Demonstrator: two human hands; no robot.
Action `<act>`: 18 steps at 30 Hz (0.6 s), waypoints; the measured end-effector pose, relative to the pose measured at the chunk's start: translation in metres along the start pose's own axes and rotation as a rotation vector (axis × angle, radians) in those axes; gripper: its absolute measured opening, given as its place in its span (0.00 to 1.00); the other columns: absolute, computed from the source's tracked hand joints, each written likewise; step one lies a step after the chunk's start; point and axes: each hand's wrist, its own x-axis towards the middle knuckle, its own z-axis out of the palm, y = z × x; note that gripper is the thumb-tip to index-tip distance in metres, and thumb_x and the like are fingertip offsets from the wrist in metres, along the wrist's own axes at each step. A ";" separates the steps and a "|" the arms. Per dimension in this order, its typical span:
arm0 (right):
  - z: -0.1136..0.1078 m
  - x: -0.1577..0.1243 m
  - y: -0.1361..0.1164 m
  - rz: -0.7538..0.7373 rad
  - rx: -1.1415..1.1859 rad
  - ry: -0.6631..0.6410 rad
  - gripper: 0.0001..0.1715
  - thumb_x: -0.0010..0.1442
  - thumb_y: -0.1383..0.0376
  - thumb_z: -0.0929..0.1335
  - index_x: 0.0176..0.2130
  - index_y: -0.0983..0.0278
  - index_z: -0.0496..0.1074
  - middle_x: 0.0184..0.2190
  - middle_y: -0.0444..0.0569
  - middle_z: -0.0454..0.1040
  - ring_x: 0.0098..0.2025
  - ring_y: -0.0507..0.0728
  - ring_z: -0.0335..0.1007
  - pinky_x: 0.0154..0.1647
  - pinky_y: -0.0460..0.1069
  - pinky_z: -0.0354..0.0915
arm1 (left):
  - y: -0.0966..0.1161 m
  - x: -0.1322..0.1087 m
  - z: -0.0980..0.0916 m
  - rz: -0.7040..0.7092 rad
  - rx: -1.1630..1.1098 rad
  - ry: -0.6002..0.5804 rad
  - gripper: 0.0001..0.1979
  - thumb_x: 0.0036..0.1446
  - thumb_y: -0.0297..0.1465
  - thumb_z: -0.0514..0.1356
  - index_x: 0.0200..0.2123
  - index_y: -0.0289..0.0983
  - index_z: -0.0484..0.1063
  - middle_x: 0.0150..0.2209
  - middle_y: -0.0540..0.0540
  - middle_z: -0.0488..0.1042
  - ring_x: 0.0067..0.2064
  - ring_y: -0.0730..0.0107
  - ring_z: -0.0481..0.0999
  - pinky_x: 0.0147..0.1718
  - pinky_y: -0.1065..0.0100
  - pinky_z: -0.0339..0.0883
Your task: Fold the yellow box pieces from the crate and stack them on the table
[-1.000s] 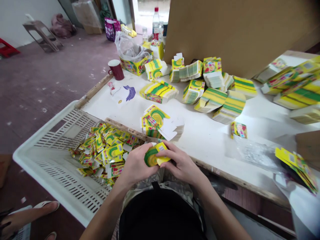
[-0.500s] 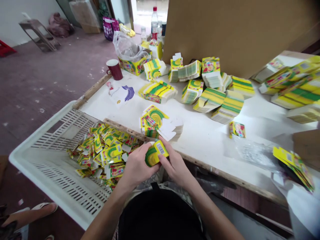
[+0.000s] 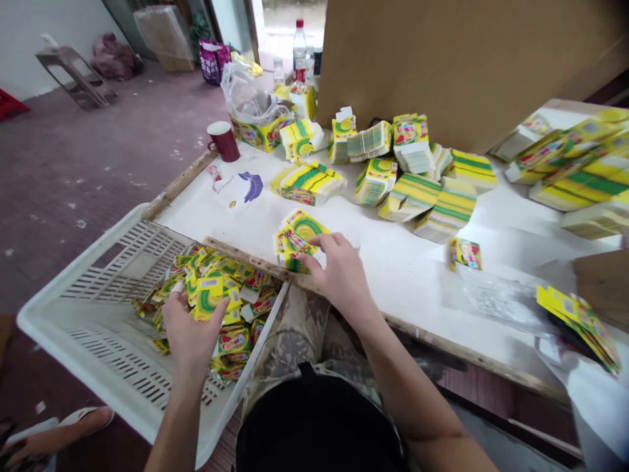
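Observation:
Over the white plastic basket [image 3: 105,321], my left hand [image 3: 189,334] has its thumb and fingers spread. A small yellow-green carton [image 3: 210,294] lies just beyond those fingers, on a heap of similar small cartons [image 3: 233,344] inside the basket. My right hand [image 3: 341,272] reaches over the table edge to a short stack of flat printed cartons [image 3: 297,239]. Its thumb and forefinger are apart at the right side of that stack, and nothing shows between them. Whether the fingertips touch the cartons I cannot tell.
Bundles of flat cartons [image 3: 410,193] stand along the back of the white table [image 3: 393,282], with more at the right. A maroon mug [image 3: 225,142] is near the left corner. A clear plastic bag [image 3: 506,305] lies at the right. A large brown board [image 3: 432,72] stands behind.
Both hands held a small carton together before. My left hand has moved left over the basket and opened, the carton now out of it. My right hand has moved up to the stack.

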 end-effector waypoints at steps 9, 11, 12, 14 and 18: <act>0.007 0.019 0.032 -0.105 -0.273 -0.280 0.14 0.51 0.71 0.73 0.39 0.64 0.71 0.42 0.55 0.70 0.46 0.64 0.65 0.47 0.55 0.63 | 0.037 -0.018 0.027 0.127 -0.350 -0.296 0.21 0.55 0.39 0.62 0.50 0.37 0.66 0.47 0.40 0.75 0.48 0.58 0.75 0.46 0.57 0.70; -0.002 0.015 0.041 -0.167 -0.245 -0.293 0.16 0.52 0.72 0.73 0.42 0.64 0.71 0.44 0.53 0.70 0.47 0.62 0.64 0.49 0.53 0.62 | 0.043 -0.022 0.031 0.150 -0.374 -0.370 0.19 0.56 0.38 0.61 0.48 0.37 0.68 0.46 0.41 0.75 0.47 0.59 0.75 0.47 0.58 0.69; -0.006 0.013 0.044 -0.181 -0.236 -0.270 0.18 0.53 0.72 0.72 0.45 0.65 0.70 0.45 0.53 0.70 0.48 0.62 0.63 0.51 0.53 0.61 | 0.045 -0.024 0.033 0.161 -0.383 -0.399 0.18 0.56 0.38 0.61 0.48 0.37 0.68 0.46 0.42 0.75 0.47 0.60 0.75 0.47 0.58 0.69; -0.009 0.012 0.048 -0.163 -0.239 -0.195 0.21 0.53 0.70 0.73 0.47 0.66 0.69 0.47 0.55 0.69 0.49 0.63 0.62 0.52 0.54 0.60 | 0.049 -0.027 0.034 0.174 -0.400 -0.441 0.16 0.57 0.37 0.61 0.47 0.36 0.69 0.45 0.42 0.76 0.46 0.60 0.75 0.47 0.58 0.69; -0.005 0.014 0.051 -0.030 -0.289 -0.140 0.14 0.53 0.67 0.73 0.41 0.67 0.72 0.42 0.57 0.70 0.46 0.65 0.64 0.48 0.56 0.61 | 0.055 -0.030 0.034 0.156 -0.428 -0.489 0.16 0.57 0.37 0.60 0.47 0.36 0.69 0.43 0.42 0.76 0.43 0.62 0.76 0.46 0.59 0.69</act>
